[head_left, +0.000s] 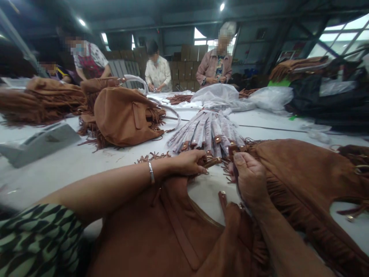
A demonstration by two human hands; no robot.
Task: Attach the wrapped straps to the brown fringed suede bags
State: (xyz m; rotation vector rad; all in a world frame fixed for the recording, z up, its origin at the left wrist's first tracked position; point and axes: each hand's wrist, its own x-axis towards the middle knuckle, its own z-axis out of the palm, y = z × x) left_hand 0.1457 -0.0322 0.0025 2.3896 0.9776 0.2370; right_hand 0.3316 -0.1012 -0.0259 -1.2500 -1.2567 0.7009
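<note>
A brown suede handbag with fringe lies in front of me, its curved opening edged by a zip. At its upper end my left hand is closed around the bag's metal ring. My right hand pinches a strap by its brown leather end, a short gap from the ring. The rest of that strap runs down behind my right hand and is mostly hidden. Just beyond both hands lies a fanned bundle of plastic-wrapped straps with brown tabs and metal studs.
Another fringed bag lies at right. Finished-looking bags with wrapped handles stand at left, beside a grey tape dispenser. Clear plastic bags and a black sack lie farther back. Several people work across the white table.
</note>
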